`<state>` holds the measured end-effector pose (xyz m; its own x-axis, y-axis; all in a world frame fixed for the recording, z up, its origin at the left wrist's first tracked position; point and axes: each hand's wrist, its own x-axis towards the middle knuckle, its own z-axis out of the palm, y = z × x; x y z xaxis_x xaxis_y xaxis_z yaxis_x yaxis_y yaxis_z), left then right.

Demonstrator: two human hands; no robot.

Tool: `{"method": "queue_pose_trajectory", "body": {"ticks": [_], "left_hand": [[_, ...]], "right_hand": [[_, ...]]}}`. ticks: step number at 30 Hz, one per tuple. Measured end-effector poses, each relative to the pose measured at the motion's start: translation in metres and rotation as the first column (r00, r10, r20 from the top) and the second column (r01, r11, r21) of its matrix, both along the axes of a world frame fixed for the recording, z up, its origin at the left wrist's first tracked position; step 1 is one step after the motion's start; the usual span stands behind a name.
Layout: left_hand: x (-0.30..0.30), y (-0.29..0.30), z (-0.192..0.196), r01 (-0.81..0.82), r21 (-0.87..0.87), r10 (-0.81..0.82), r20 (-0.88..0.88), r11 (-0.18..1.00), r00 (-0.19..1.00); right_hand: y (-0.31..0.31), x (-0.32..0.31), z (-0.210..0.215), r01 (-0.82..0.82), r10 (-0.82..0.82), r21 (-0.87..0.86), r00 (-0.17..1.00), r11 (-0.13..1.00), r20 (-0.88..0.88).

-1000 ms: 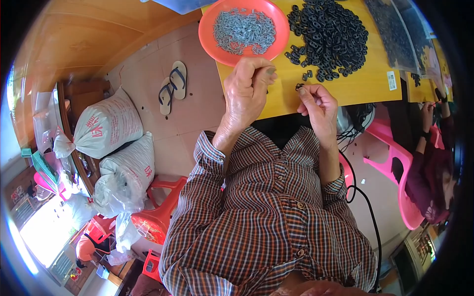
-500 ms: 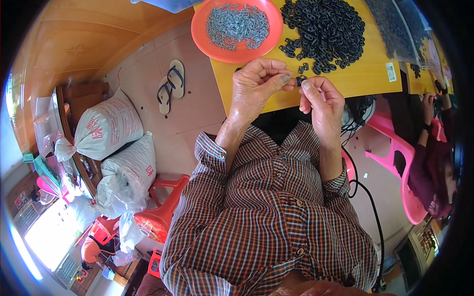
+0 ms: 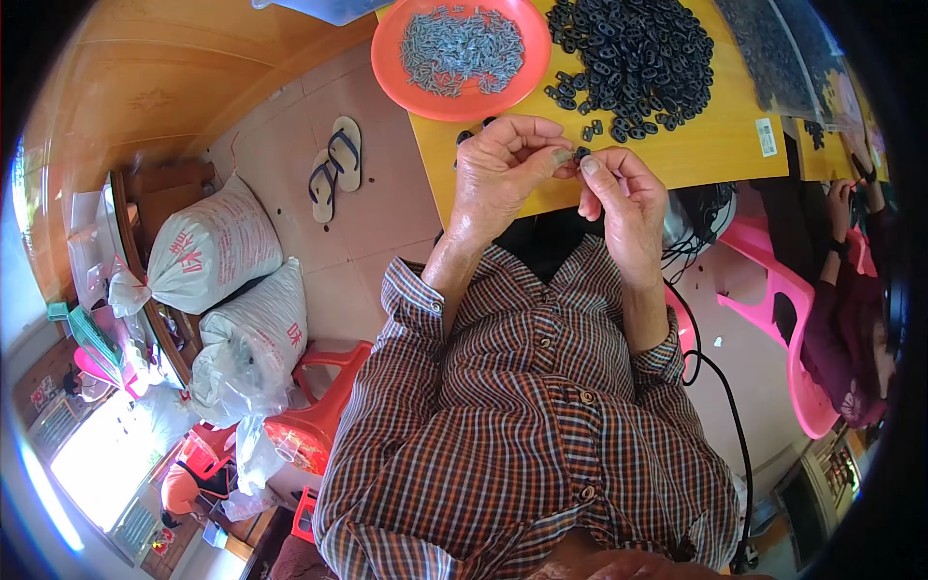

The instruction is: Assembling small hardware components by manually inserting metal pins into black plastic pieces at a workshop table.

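The two hands are up close to each other over the edge of the yellow table (image 3: 720, 164). The right hand (image 3: 628, 198) pinches a small black bit (image 3: 582, 153) with its thumb and finger. The left hand (image 3: 503, 174) has its thumb and finger tips right by that bit, at about nine o'clock from it. I cannot tell if they hold anything, as it is too small to see.

From the black bit, a round red plate (image 3: 385, 68) is between ten and eleven o'clock, with lots of little grey pins (image 3: 462, 50) in it. A big pile of black bits (image 3: 643, 63) is at one o'clock, on the table. A clear bag (image 3: 778, 68) with dark stuff in it is at two o'clock, and a white sticker (image 3: 766, 137) is at three.

Down on the floor, a pair of sandals (image 3: 348, 155) is at nine o'clock. A pink chair (image 3: 797, 358) is at four, with another person's dark red sleeve (image 3: 820, 333) beside it.
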<state>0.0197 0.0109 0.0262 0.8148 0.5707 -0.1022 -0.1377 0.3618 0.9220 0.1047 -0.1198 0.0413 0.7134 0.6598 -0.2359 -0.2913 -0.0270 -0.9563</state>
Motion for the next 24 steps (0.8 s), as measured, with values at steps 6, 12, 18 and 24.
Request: {"method": "queue_pose_trajectory", "body": {"ticks": [6, 12, 18, 24], "left_hand": [[-0.001, -0.0002, -0.0006, 0.0, 0.016, 0.0, -0.014, 1.0, 1.0], [-0.0012, 0.0004, -0.0017, 0.008, 0.055, -0.007, -0.014, 0.998, 1.0], [-0.0011, 0.0003, 0.001, 0.016, 0.062, -0.015, -0.026, 0.998, 1.0], [-0.0006, -0.0001, 0.0014, 0.011, 0.06, -0.01, -0.014, 0.998, 1.0]], "right_hand": [[0.0003, -0.0001, -0.001, -0.004, 0.004, -0.016, 1.0, 1.0, 0.002], [0.0004, 0.0, -0.0006, -0.01, 0.011, -0.026, 1.0, 1.0, 0.01], [0.0, -0.0002, -0.0002, -0.018, 0.02, -0.047, 0.999, 0.999, 0.045], [-0.0002, -0.0019, 0.001, -0.007, 0.01, -0.025, 0.993, 1.0, 0.114]]}}
